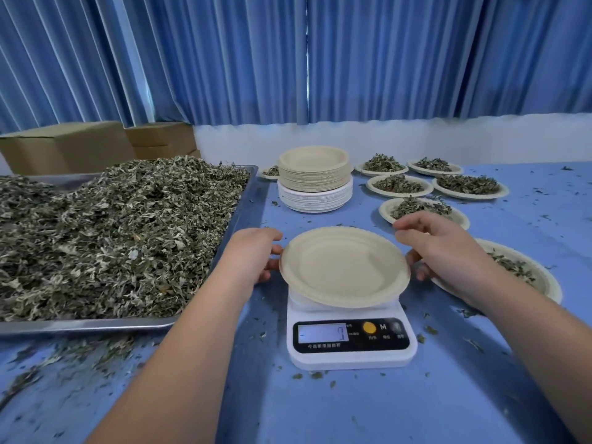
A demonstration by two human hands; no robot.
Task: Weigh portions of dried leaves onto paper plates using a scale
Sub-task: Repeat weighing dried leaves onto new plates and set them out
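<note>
An empty beige paper plate [344, 267] sits on a white digital scale [352, 350] whose display is lit. My left hand [253, 254] holds the plate's left rim with curled fingers. My right hand [448, 248] holds the right rim, thumb above the edge and fingertips beside it. A big heap of dried leaves [112, 232] fills a metal tray [96, 326] on the left. Behind the scale stands a stack of unused plates [314, 177], beige ones on top of white ones.
Several plates with leaf portions lie at the back right [398, 184], and one more [528, 274] sits just under my right forearm. Leaf crumbs are scattered over the blue tablecloth [352, 408]. Cardboard boxes [67, 145] and blue curtains stand behind.
</note>
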